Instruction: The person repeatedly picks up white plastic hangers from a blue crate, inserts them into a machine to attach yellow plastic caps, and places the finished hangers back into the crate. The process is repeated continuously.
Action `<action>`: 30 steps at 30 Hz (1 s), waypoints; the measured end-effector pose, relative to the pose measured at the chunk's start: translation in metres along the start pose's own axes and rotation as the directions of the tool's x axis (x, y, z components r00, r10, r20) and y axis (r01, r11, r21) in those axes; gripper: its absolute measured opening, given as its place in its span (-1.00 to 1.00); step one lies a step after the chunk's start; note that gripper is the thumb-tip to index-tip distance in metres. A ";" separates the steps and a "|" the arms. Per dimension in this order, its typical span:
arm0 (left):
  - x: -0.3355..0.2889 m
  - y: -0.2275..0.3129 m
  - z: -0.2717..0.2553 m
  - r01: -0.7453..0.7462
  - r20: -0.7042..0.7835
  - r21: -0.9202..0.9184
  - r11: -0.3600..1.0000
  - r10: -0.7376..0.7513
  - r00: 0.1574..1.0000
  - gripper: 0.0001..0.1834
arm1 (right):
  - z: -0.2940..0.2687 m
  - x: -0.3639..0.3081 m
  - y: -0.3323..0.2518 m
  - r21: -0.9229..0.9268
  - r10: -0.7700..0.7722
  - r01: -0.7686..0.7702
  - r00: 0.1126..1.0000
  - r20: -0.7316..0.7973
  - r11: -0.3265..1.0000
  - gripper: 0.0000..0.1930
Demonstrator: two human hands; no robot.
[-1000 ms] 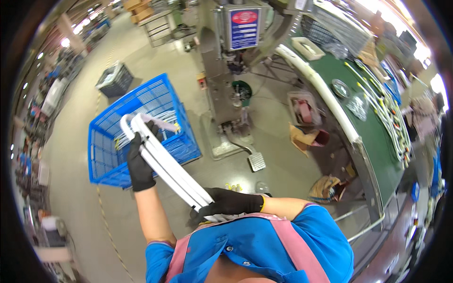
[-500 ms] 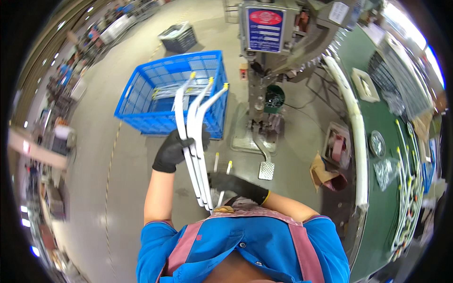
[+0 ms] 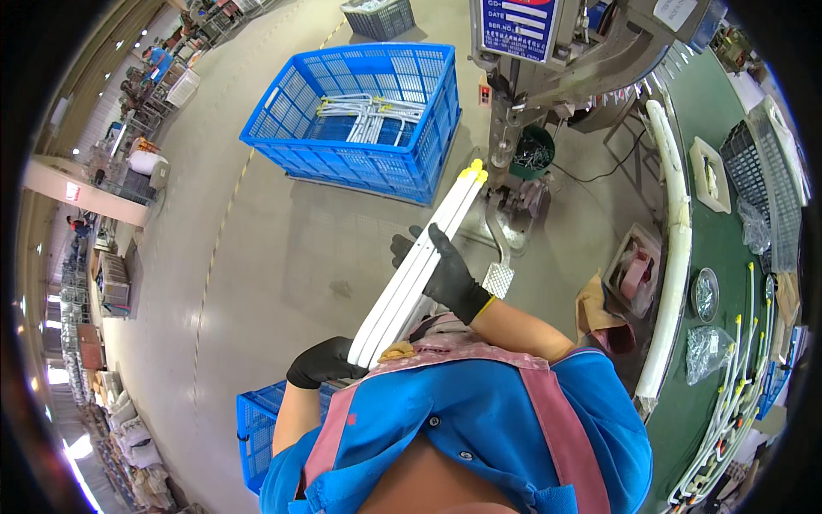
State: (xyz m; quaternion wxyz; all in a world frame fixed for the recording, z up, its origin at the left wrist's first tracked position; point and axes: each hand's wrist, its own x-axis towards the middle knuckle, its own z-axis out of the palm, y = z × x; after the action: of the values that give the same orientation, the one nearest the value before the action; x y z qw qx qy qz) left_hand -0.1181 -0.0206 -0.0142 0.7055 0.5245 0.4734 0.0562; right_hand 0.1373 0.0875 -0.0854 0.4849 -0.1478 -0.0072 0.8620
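A small bundle of white tubes [image 3: 402, 295] with yellow tips slants across the front of my apron, yellow ends up and to the right. At the lower end my left hand [image 3: 325, 361], in a black glove, is closed round the tubes, its fingers partly hidden behind them. My right hand [image 3: 447, 276], gloved too, grips the bundle midway, thumb on the near side and fingertips showing on the far side. Beyond the hands stands a large blue crate [image 3: 342, 157] with more yellow-tipped white tubes [image 3: 368, 118] inside.
A floor-standing machine [image 3: 509, 111] with a metal foot pedal [image 3: 498, 279] is ahead. On the right runs a green workbench [image 3: 685, 407] with a padded white edge [image 3: 668, 214], a bowl [image 3: 705, 295], a plastic bag [image 3: 707, 355] and long tubes. Another blue crate [image 3: 255, 433] sits low at the left.
The bundle has tilted rightward and come in against my apron. My left hand has moved down to its lower end, and my right hand has moved up onto its middle. The view has shifted.
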 end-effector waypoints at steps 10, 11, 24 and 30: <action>0.077 -0.017 -0.020 -0.032 0.135 -0.131 0.991 0.050 0.990 -0.48 | -0.026 -0.001 0.021 0.046 0.126 -0.125 0.991 -0.041 0.991 -0.48; 0.079 -0.010 -0.031 0.024 0.169 -0.122 0.992 -0.003 0.986 -0.34 | -0.026 0.002 0.013 0.043 0.091 -0.090 0.995 -0.033 0.995 -0.49; 0.126 0.075 -0.103 -0.188 0.360 0.088 0.978 0.145 0.921 -0.51 | -0.001 0.002 -0.152 -0.583 -0.779 0.597 0.618 -0.103 0.551 -0.80; 0.139 0.092 -0.124 -0.125 0.394 0.136 0.983 0.062 0.917 -0.45 | 0.022 0.000 -0.178 -0.968 -0.881 0.244 0.441 0.168 -0.063 -0.62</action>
State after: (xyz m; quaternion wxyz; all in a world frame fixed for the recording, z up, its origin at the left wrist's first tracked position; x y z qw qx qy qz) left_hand -0.0943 0.1853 -0.0257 0.7377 0.6017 0.3018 -0.0528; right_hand 0.2796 0.1848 -0.0369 0.6082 -0.6068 -0.4308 0.2761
